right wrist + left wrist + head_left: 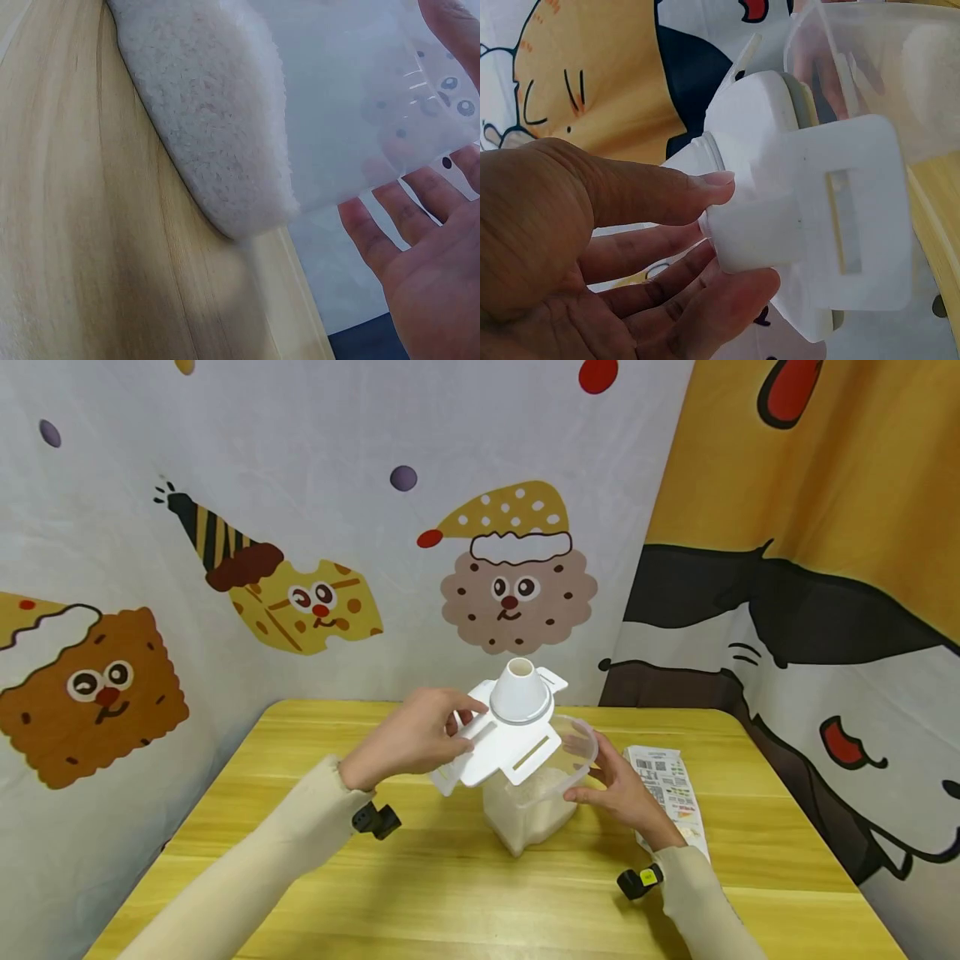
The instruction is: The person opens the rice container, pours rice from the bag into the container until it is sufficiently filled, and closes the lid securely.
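My left hand pinches a white plastic lid between thumb and fingers. The lid carries a cone-shaped spout on top and several slotted side flaps, which stick outward. In the left wrist view, the thumb presses near one flap. Held above the box's left side, the lid is tilted and covers part of the opening. The clear plastic container stands on the table with white rice in its lower part. My right hand holds the container's right side near the rim, thumb in front and fingers behind.
A printed paper packet lies right of the container, partly behind my right forearm. The wooden table ends at a cartoon-printed curtain that hangs behind it and on both sides.
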Motion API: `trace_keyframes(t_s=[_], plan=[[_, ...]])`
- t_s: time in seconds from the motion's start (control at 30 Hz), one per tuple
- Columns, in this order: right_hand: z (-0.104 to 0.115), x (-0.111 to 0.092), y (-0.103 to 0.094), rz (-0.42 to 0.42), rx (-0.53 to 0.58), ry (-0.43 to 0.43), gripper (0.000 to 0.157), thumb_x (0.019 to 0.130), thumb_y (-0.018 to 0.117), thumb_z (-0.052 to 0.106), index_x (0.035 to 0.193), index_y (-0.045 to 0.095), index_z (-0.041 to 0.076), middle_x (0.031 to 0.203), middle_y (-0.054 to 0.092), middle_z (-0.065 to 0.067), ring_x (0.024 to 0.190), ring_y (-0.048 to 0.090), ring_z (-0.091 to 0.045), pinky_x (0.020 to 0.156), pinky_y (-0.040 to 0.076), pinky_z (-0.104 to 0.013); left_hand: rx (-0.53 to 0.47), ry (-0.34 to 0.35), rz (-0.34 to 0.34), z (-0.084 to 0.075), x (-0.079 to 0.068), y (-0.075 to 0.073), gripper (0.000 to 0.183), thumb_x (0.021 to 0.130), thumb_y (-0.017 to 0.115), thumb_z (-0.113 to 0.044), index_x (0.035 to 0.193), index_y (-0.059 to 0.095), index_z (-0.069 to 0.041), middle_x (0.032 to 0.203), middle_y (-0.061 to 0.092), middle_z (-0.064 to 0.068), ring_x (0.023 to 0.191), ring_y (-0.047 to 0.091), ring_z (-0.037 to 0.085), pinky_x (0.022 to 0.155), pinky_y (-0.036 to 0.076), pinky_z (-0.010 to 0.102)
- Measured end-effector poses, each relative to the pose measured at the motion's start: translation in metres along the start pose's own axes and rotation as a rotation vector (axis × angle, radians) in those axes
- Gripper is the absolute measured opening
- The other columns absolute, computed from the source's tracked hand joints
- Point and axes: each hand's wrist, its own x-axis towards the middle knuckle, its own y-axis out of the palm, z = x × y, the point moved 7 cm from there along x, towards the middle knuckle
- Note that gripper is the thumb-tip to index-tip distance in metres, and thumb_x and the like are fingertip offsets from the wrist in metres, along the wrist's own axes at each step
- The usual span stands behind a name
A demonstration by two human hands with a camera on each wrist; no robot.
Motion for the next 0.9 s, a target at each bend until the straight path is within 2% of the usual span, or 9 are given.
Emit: trace_keyframes(t_s=[0.07, 0.17, 0.27, 0.43, 0.5, 0.6, 0.7, 0.83, 0.9], plan=[[0.0, -0.001, 0.0, -0.005, -0.008, 0.005, 0.097, 0.085, 0.081, 0.003, 0.163, 0.026, 0.021, 0.158, 0.044, -0.017, 0.146, 0.044, -0.03, 0.108, 0.046, -0.022, 0.007, 0.003, 0.021, -0.003, 0.007, 0.004, 0.041, 0.084, 0.072, -0.003, 0.125, 0.073, -0.005, 0.094, 0.072, 0.006, 0.075, 0.061, 0.013, 0.06, 0.053, 0.023], [0.0, -0.002, 0.0, -0.011, -0.015, 0.016, 0.098, 0.086, 0.081, 0.004, 0.163, 0.025, 0.022, 0.161, 0.04, -0.015, 0.143, 0.047, -0.014, 0.107, 0.045, -0.019, 0.01, -0.002, 0.053, -0.007, 0.016, 0.011, 0.042, 0.082, 0.073, -0.002, 0.124, 0.073, -0.005, 0.095, 0.072, 0.006, 0.075, 0.062, 0.014, 0.061, 0.053, 0.023], [0.0, -0.002, -0.001, -0.016, -0.028, 0.04, 0.098, 0.086, 0.082, 0.007, 0.163, 0.025, 0.025, 0.163, 0.037, -0.013, 0.143, 0.046, -0.012, 0.11, 0.045, -0.025, 0.015, -0.001, 0.086, -0.012, 0.024, 0.017, 0.042, 0.081, 0.075, -0.001, 0.123, 0.074, -0.006, 0.096, 0.073, 0.007, 0.078, 0.063, 0.016, 0.062, 0.054, 0.023], [-0.004, -0.002, -0.001, -0.022, -0.042, 0.079, 0.098, 0.086, 0.083, 0.01, 0.163, 0.025, 0.029, 0.164, 0.037, -0.01, 0.147, 0.042, -0.033, 0.114, 0.045, -0.041, 0.052, 0.004, 0.136, -0.02, 0.036, 0.029, 0.044, 0.08, 0.078, -0.002, 0.123, 0.075, -0.008, 0.101, 0.076, 0.007, 0.086, 0.065, 0.017, 0.071, 0.056, 0.026], [-0.005, -0.002, -0.002, -0.027, -0.04, 0.093, 0.098, 0.085, 0.084, 0.012, 0.162, 0.027, 0.031, 0.163, 0.039, -0.007, 0.147, 0.043, -0.029, 0.114, 0.044, -0.046, 0.07, 0.006, 0.155, -0.022, 0.04, 0.034, 0.044, 0.079, 0.078, -0.002, 0.122, 0.076, -0.009, 0.102, 0.076, 0.007, 0.086, 0.065, 0.017, 0.074, 0.056, 0.026], [-0.006, -0.001, -0.003, -0.03, -0.026, 0.083, 0.096, 0.084, 0.085, 0.011, 0.161, 0.029, 0.03, 0.161, 0.041, -0.006, 0.14, 0.049, -0.012, 0.114, 0.042, -0.054, 0.09, 0.015, 0.178, -0.026, 0.045, 0.041, 0.045, 0.078, 0.077, -0.001, 0.122, 0.076, -0.01, 0.102, 0.076, 0.007, 0.086, 0.065, 0.016, 0.074, 0.055, 0.026], [-0.006, 0.0, -0.002, -0.025, -0.001, 0.067, 0.098, 0.083, 0.085, 0.01, 0.161, 0.029, 0.026, 0.162, 0.04, -0.008, 0.135, 0.049, 0.002, 0.115, 0.041, -0.043, 0.1, 0.024, 0.2, -0.029, 0.048, 0.046, 0.045, 0.078, 0.076, 0.0, 0.122, 0.076, -0.011, 0.099, 0.076, 0.005, 0.087, 0.064, 0.016, 0.074, 0.054, 0.025], [-0.004, -0.001, -0.002, -0.024, 0.017, 0.064, 0.098, 0.082, 0.086, 0.007, 0.161, 0.029, 0.02, 0.162, 0.038, -0.012, 0.135, 0.046, 0.006, 0.11, 0.038, -0.017, 0.095, 0.015, 0.225, -0.031, 0.05, 0.05, 0.044, 0.079, 0.077, 0.0, 0.121, 0.077, -0.012, 0.097, 0.076, 0.004, 0.086, 0.065, 0.016, 0.07, 0.055, 0.024], [-0.004, -0.001, -0.002, -0.026, 0.021, 0.066, 0.098, 0.081, 0.085, 0.006, 0.161, 0.03, 0.017, 0.162, 0.038, -0.014, 0.135, 0.044, 0.006, 0.107, 0.037, -0.012, 0.094, 0.01, 0.237, -0.031, 0.05, 0.052, 0.044, 0.079, 0.078, -0.001, 0.121, 0.077, -0.012, 0.096, 0.075, 0.004, 0.085, 0.065, 0.016, 0.068, 0.055, 0.023]])
